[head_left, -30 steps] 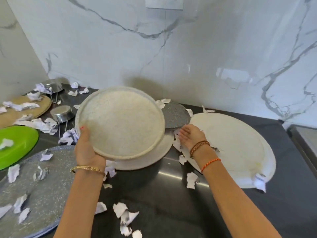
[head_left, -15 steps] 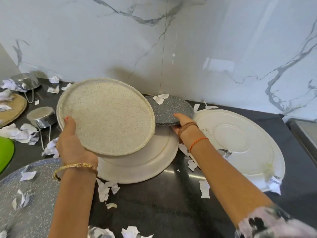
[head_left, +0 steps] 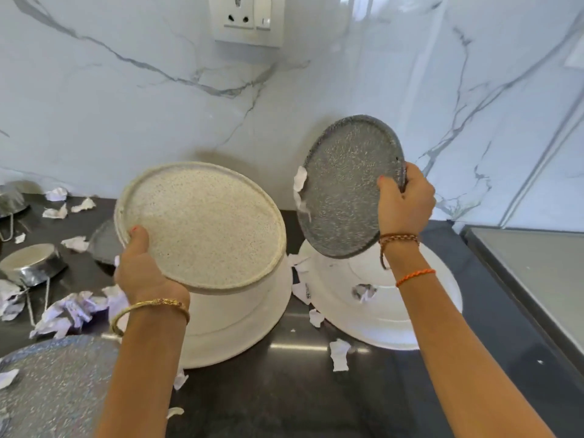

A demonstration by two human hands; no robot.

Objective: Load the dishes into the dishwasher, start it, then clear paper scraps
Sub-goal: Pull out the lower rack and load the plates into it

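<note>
My left hand [head_left: 142, 267] grips the near rim of a speckled cream plate [head_left: 202, 226], held tilted above a white plate [head_left: 246, 327] on the dark counter [head_left: 284, 399]. My right hand [head_left: 404, 203] grips the right rim of a small speckled grey plate [head_left: 344, 184], raised and tipped steeply to the left. Paper scraps [head_left: 300, 191] slide off the grey plate's left edge. A large white plate [head_left: 379, 314] lies under it with a crumpled scrap [head_left: 363, 292] on it.
Torn paper scraps [head_left: 72, 311] litter the counter. Steel bowls [head_left: 31, 263] stand at the left, and a big grey speckled platter [head_left: 57, 387] fills the near left corner. A marble wall with a socket [head_left: 246, 20] rises behind. A grey raised surface [head_left: 537, 273] borders the right.
My right hand has taken the small grey plate off the counter, lifted it and tipped it, so its scraps slide off. The cream plate stays in my left hand.
</note>
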